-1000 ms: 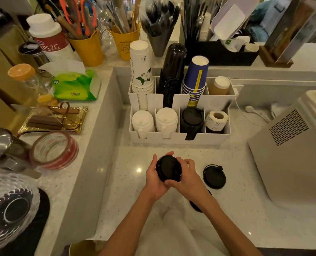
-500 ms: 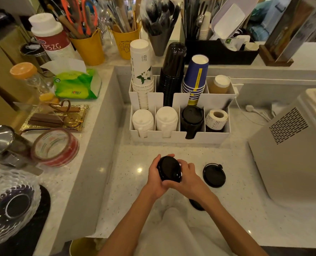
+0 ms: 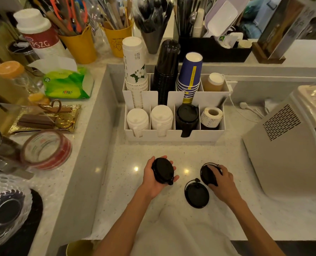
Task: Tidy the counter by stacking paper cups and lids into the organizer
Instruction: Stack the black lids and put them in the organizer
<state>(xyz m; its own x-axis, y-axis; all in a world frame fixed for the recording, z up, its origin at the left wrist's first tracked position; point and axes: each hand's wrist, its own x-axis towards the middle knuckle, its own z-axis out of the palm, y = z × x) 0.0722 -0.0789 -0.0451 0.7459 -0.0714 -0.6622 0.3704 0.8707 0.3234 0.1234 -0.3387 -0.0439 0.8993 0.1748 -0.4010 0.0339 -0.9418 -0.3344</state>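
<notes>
Separating since earlier | left hand (image 3: 154,177) keeps lids (image 3: 162,170) | right hand (image 3: 220,181) on counter lid (image 3: 208,174)

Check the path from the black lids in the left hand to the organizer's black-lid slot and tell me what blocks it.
Nothing visible does. The left hand holds the black lids above bare counter, and the black-lid slot in the organizer lies straight ahead, open at the front.

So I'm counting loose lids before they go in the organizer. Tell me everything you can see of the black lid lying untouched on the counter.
The black lid is round, glossy, plastic-looking, with a raised rim and a small tab at its far edge. It lies flat on the white speckled counter, nearest the person, just behind the right hand, which rests on another black lid. Nothing grips it; whether the two lids touch is unclear.
</notes>
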